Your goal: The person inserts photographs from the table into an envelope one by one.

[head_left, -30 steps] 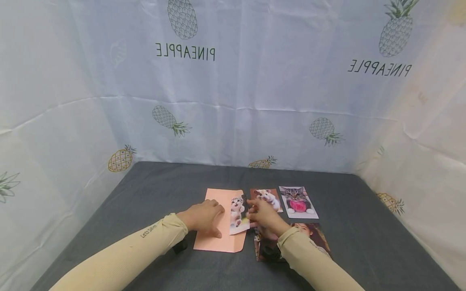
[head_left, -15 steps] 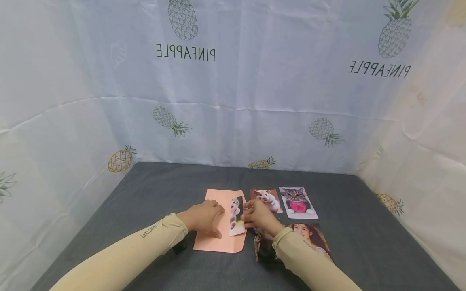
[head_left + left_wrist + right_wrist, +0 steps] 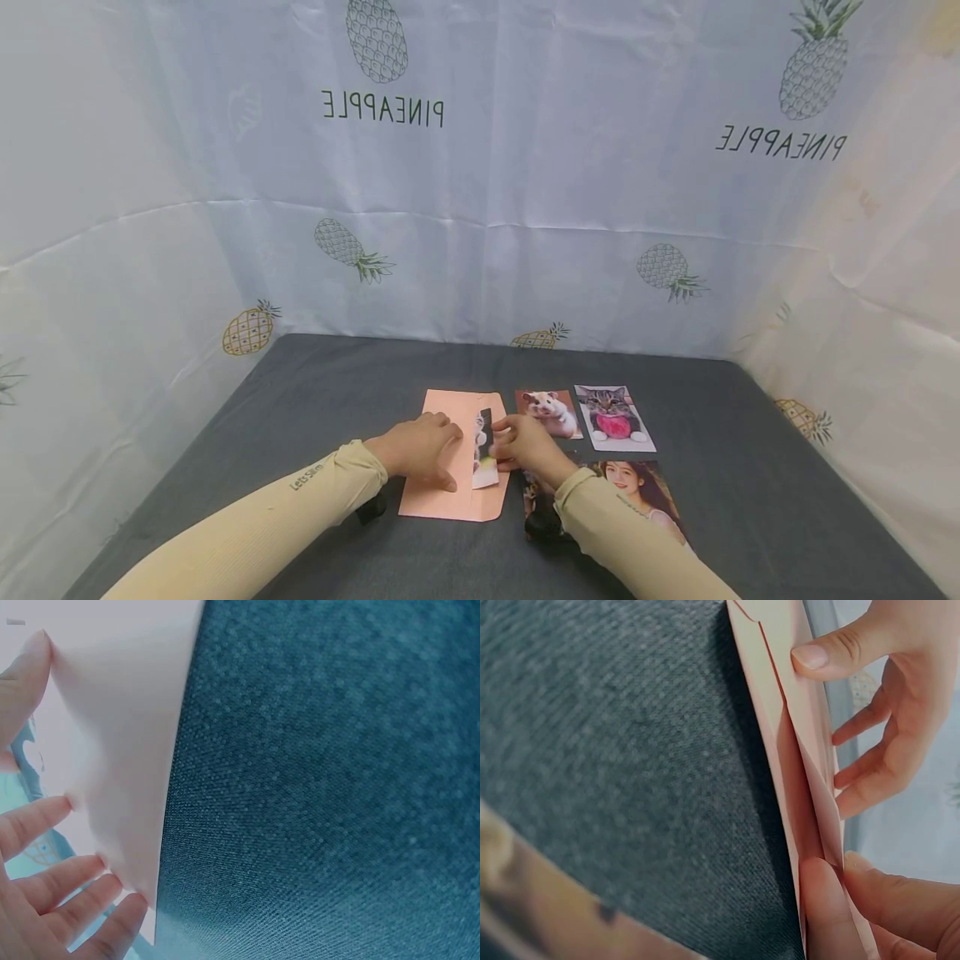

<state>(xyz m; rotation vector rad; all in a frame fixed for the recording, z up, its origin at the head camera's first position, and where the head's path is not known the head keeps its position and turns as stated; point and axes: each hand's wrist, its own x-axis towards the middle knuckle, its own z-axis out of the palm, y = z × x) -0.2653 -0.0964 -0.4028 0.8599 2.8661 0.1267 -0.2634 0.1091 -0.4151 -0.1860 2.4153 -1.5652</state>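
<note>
A pink envelope (image 3: 420, 502) lies on the dark cloth, its flap side facing right. Part of a kitten photo (image 3: 483, 477) shows at the opening; its left portion is hidden inside. With spread fingers, my left hand (image 3: 417, 448) presses on the envelope's face; the left wrist view shows fingertips (image 3: 127, 919) touching the pale paper. My right hand (image 3: 531, 446) pinches the photo's right edge. In the right wrist view, the right thumb (image 3: 826, 904) is at the parted mouth of the envelope (image 3: 810, 757).
To the right lie a hamster photo (image 3: 551, 410) and a cat photo (image 3: 613, 417). A photo of a person (image 3: 652, 496) is partly covered by my right forearm. A patterned curtain (image 3: 480, 283) stands behind the dark table cloth (image 3: 360, 367).
My right hand has moved left with the kitten photo, and a narrower strip of it now shows outside the envelope. The left hand has stayed in place.
</note>
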